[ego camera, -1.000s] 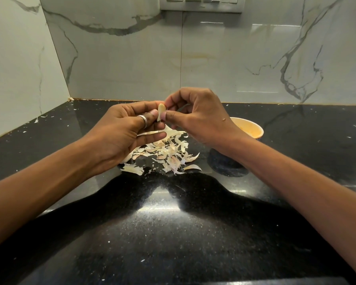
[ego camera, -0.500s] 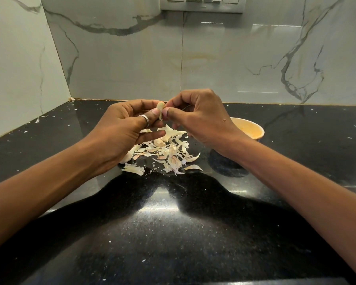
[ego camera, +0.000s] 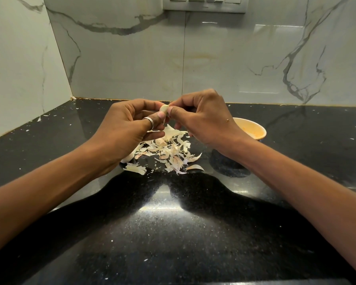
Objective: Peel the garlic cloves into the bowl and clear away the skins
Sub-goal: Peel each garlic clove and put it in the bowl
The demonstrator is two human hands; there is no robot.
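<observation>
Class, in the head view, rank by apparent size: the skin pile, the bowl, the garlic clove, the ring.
1. skin pile
2. bowl, partly hidden behind the right hand
3. garlic clove and ring: too alike to rank

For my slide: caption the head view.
Left hand and right hand pinch a garlic clove over loose skins, bowl nearby.

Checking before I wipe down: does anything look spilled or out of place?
Garlic skins lie heaped on the black counter left of the bowl, with tiny flecks scattered toward the left wall. Nothing looks damaged.
</observation>
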